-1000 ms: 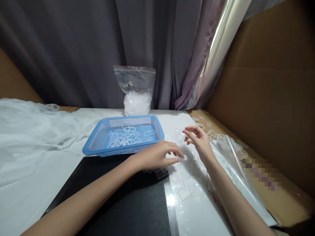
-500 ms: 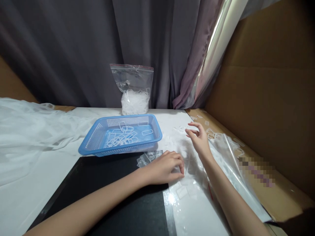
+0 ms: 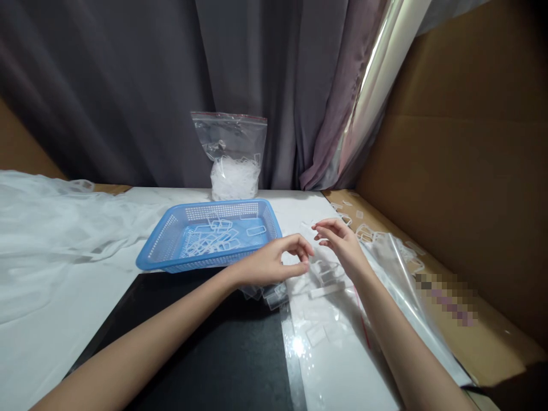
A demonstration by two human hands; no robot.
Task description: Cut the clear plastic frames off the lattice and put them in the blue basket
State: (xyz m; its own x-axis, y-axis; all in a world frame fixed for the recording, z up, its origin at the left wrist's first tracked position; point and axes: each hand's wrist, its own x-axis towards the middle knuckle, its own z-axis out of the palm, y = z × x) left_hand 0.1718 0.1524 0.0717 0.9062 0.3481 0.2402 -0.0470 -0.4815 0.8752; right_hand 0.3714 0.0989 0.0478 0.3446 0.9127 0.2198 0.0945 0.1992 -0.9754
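My left hand (image 3: 276, 260) hovers over the near right corner of the blue basket (image 3: 209, 265), its thumb and curved fingers apart around an empty gap. To its right, my right hand (image 3: 340, 242) is loosely curled with fingertips pointing left, and nothing shows in it. Below the hands, clear and white plastic pieces (image 3: 327, 273) lie heaped on a clear plastic bag (image 3: 363, 319) with a red strip. Several small clear plastic pieces (image 3: 276, 297) rest at the upper edge of the black mat (image 3: 205, 354), partly hidden by my left hand. Thin white rectangular frames (image 3: 214, 240) lie in the basket.
Behind the basket stands a zip bag (image 3: 235, 154) filled with white frames. More loose frames (image 3: 372, 234) lie on cardboard at right, beside a tall cardboard wall (image 3: 462, 142). White sheer fabric (image 3: 64, 228) covers the left side. A grey curtain (image 3: 149, 85) hangs behind.
My left hand has lifted up and left, away from the plastic heap, and more clear pieces show on the mat's edge. My right hand has moved slightly left and down.
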